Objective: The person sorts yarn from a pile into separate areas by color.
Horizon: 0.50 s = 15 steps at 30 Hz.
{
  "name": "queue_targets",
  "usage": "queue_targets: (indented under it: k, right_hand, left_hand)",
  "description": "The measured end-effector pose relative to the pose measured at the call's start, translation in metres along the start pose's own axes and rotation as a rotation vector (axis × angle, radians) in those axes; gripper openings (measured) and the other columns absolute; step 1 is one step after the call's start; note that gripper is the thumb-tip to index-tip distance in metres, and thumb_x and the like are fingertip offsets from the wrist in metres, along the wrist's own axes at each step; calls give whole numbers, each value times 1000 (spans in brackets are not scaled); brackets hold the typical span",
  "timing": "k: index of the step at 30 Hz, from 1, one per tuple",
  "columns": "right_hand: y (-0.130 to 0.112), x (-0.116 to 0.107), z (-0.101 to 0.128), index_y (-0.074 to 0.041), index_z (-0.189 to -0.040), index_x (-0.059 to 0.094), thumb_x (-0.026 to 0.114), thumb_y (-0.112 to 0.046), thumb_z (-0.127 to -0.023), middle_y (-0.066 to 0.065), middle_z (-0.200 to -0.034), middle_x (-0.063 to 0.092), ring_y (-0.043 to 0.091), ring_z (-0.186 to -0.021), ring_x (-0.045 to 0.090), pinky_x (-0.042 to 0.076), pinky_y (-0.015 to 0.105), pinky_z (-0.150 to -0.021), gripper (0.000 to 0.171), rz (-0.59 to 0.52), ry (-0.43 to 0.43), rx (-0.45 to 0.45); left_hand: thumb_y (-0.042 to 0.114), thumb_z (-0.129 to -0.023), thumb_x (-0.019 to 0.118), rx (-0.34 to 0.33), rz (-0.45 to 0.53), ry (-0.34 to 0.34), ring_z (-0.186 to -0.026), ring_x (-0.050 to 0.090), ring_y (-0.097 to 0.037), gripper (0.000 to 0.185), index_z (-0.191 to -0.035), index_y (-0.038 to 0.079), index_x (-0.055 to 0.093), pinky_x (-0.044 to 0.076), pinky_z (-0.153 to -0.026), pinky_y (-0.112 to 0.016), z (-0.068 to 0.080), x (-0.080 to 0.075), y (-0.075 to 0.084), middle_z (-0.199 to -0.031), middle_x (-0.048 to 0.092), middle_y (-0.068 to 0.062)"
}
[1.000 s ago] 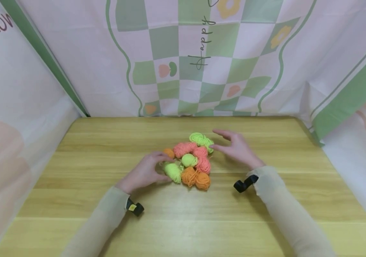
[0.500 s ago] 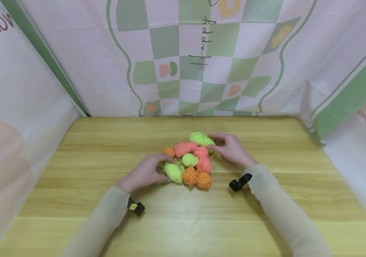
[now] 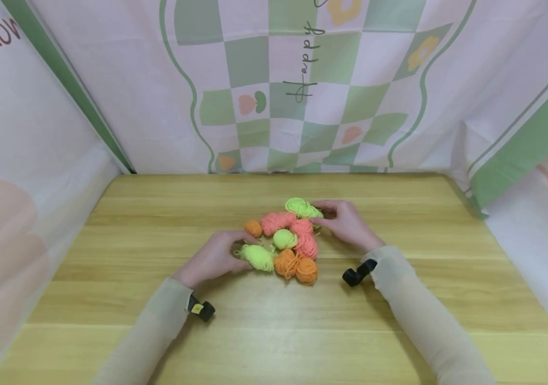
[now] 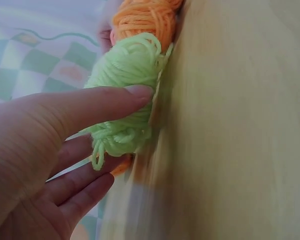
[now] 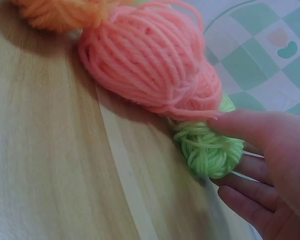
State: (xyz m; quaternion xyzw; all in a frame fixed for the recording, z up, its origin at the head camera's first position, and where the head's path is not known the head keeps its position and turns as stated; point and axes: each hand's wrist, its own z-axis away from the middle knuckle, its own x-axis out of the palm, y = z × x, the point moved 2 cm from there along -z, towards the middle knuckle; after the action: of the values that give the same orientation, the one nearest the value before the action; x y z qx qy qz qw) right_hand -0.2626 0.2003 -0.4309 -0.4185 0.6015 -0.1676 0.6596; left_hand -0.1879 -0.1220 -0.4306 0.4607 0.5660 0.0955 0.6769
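Note:
My left hand (image 3: 217, 258) pinches a pale yellow-green yarn ball (image 3: 258, 258) at the near left of a cluster of yarn balls. In the left wrist view the thumb lies across this pale ball (image 4: 125, 75), with the fingers behind it. At the far right of the cluster, my right hand (image 3: 347, 222) holds the end of a bright green yarn ball (image 3: 302, 207) between thumb and fingers. The right wrist view has that green ball (image 5: 210, 152) partly behind a pink yarn ball (image 5: 145, 55), the thumb tip by a pink strand.
Between the hands lie pink yarn balls (image 3: 277, 222), a small yellow-green one (image 3: 284, 239) and two orange ones (image 3: 306, 271). A small orange ball (image 3: 253, 228) sits beyond the left fingers. The wooden table (image 3: 274, 337) ends at a checked curtain (image 3: 302, 107).
My right hand has moved left and closed in on the bright green ball. The pale yellow-green ball has turned to lie more sideways in my left hand.

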Motion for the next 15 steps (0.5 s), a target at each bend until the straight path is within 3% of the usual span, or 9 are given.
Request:
queue_targets:
  k: [8, 11, 15]
  right_hand:
    - [0, 0, 1, -7, -135, 65, 79, -25, -93, 12, -130, 67, 26, -111, 65, 53, 43, -97, 48, 5, -4, 1]
    - [0, 0, 1, -7, -135, 65, 79, -26, -92, 13, -130, 67, 26, -111, 65, 53, 43, -97, 49, 9, -2, -4]
    - [0, 0, 1, -7, -135, 66, 79, -27, -92, 12, -130, 67, 25, -110, 66, 53, 42, -96, 49, 12, 0, -3]
  left_hand:
    - [16, -76, 91, -14, 68, 36, -110, 63, -18, 43, -115, 18, 73, 52, -97, -44, 6, -11, 1, -118, 70, 4]
    - [15, -76, 91, -11, 59, 63, -111, 63, -22, 47, -118, 15, 72, 51, -97, -48, 8, -16, 2, -122, 69, -1]
    - [18, -77, 91, -5, 30, 108, -110, 63, -21, 47, -120, 16, 71, 51, -98, -49, 11, -23, 2, -121, 69, 2]
